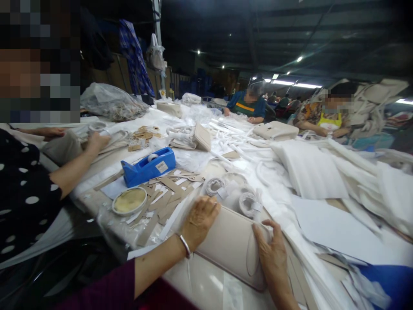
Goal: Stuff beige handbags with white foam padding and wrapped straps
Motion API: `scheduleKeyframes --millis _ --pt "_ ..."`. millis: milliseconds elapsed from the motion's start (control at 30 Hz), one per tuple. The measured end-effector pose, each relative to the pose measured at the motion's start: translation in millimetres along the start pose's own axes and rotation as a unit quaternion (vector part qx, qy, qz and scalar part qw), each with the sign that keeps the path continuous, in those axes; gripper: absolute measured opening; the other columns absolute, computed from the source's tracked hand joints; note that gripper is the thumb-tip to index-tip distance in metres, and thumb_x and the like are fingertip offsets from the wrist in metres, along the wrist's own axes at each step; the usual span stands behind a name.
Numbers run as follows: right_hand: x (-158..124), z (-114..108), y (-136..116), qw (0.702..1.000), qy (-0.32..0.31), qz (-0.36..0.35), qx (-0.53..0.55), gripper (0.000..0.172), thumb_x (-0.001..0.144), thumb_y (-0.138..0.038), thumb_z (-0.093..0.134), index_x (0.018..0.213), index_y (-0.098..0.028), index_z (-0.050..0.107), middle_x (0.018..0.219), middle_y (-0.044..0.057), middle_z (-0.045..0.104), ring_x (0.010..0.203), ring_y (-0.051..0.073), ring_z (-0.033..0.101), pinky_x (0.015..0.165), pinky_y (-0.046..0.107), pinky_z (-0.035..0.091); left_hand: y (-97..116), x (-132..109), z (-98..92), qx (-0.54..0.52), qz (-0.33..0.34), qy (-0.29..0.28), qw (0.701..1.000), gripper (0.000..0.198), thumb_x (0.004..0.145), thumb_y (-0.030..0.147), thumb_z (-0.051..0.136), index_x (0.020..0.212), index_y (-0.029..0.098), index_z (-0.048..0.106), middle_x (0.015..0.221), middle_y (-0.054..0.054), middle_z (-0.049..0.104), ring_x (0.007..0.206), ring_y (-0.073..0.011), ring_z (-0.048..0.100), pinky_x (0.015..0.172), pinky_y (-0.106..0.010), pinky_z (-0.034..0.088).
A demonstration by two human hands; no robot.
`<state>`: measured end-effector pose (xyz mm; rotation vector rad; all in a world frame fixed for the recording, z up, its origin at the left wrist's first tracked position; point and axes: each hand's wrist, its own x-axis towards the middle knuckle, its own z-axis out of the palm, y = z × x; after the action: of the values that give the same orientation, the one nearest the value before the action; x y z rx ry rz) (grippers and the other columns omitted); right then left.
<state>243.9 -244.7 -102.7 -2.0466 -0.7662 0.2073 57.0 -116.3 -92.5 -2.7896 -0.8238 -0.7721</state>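
Note:
A beige handbag (230,243) lies in front of me on the plastic-covered table, its smooth face up, with a curved seam near the right end. My left hand (201,219), a silver bangle at its wrist, rests over the bag's upper left corner with fingers curled at the edge. At the right end, my right hand (272,252) grips the bag's side, thumb and fingers around the edge. Just beyond the bag's top edge sit a wrapped ring-shaped coil (214,187) and a second wrapped coil (248,203).
Left of centre stands a blue tape dispenser (150,167), near a round dish (129,201) and scattered card strips (166,198). White foam sheets (311,168) pile up at right. A co-worker's arm (72,170) reaches in from the left; two people sit across the table.

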Motion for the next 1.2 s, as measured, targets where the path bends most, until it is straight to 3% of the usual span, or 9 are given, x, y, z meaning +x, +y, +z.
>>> scheduleKeyframes --millis 100,200,300,400,533,633,767,967,1200 --pt "-1 -1 3 1.0 -0.017 0.009 -0.012 0.052 0.079 -0.066 0.048 0.107 -0.022 0.054 0.078 0.001 0.058 0.076 0.025 0.056 0.07 0.035 0.042 7 20 1.4 -0.063 0.13 -0.062 0.988 0.03 0.092 0.016 0.042 0.119 0.016 0.053 0.119 -0.009 0.058 0.113 -0.0224 0.05 0.099 -0.037 0.038" --pt "-1 -6 2 0.997 -0.047 -0.005 -0.062 0.048 0.082 -0.065 0.044 0.103 -0.023 0.054 0.072 0.001 0.058 0.072 0.026 0.057 0.068 0.037 0.043 14 36 3.3 -0.054 0.11 -0.102 0.987 0.022 0.094 0.028 0.043 0.102 0.014 0.058 0.101 -0.009 0.061 0.095 -0.0231 0.056 0.086 -0.037 0.044" --pt "4 -10 -15 0.968 -0.004 -0.121 -0.219 0.041 0.086 -0.051 0.046 0.11 -0.02 0.056 0.086 0.01 0.063 0.084 0.033 0.057 0.073 0.046 0.044 18 39 5.1 -0.045 0.093 -0.105 0.989 0.022 0.094 0.029 0.041 0.095 0.013 0.057 0.097 -0.009 0.061 0.091 -0.0231 0.056 0.081 -0.037 0.044" --pt "21 1 -49 0.883 0.058 -0.346 -0.312 0.041 0.086 -0.018 0.044 0.126 -0.018 0.051 0.126 0.017 0.053 0.116 0.037 0.046 0.092 0.051 0.037 18 33 7.1 -0.056 0.091 -0.082 0.991 0.021 0.094 0.026 0.04 0.095 0.013 0.057 0.097 -0.009 0.06 0.091 -0.0225 0.056 0.083 -0.037 0.043" --pt "61 36 -89 0.728 -0.076 -0.596 -0.33 0.053 0.085 -0.003 0.039 0.131 -0.028 0.048 0.148 0.008 0.037 0.135 0.029 0.03 0.105 0.046 0.029 17 24 12.4 -0.048 0.105 -0.023 0.993 0.019 0.089 0.016 0.045 0.102 0.011 0.058 0.1 -0.011 0.062 0.093 -0.0224 0.056 0.088 -0.037 0.042" --pt "90 55 -100 0.633 -0.149 -0.672 -0.354 0.052 0.086 -0.008 0.043 0.133 -0.029 0.046 0.149 0.005 0.036 0.134 0.028 0.033 0.106 0.046 0.029 18 21 19.6 -0.035 0.09 0.039 0.995 0.017 0.089 0.022 0.048 0.098 0.011 0.059 0.094 -0.01 0.063 0.089 -0.0214 0.056 0.086 -0.036 0.042" --pt "112 63 -104 0.571 -0.208 -0.703 -0.369 0.061 0.08 -0.007 0.046 0.139 -0.022 0.039 0.15 0.008 0.034 0.131 0.026 0.037 0.103 0.042 0.034 17 21 31.4 -0.01 0.096 0.109 0.989 0.018 0.089 0.03 0.052 0.087 0.014 0.057 0.085 -0.005 0.06 0.081 -0.0193 0.055 0.079 -0.034 0.043" --pt "121 82 -111 0.559 -0.209 -0.734 -0.325 0.059 0.081 -0.007 0.043 0.139 -0.018 0.04 0.141 0.009 0.048 0.118 0.026 0.045 0.1 0.042 0.035 15 23 44.0 0.02 0.11 0.142 0.983 0.014 0.087 0.026 0.054 0.081 0.013 0.056 0.077 -0.003 0.057 0.072 -0.0167 0.052 0.071 -0.031 0.041" --pt "123 86 -141 0.609 -0.305 -0.686 -0.258 0.051 0.068 0.003 0.042 0.107 -0.021 0.063 0.104 0.005 0.069 0.101 0.02 0.054 0.106 0.046 0.017 19 18 23.8 -0.034 0.109 0.048 0.992 0.012 0.088 0.014 0.046 0.09 0.009 0.058 0.082 -0.008 0.057 0.08 -0.0201 0.053 0.074 -0.035 0.04"
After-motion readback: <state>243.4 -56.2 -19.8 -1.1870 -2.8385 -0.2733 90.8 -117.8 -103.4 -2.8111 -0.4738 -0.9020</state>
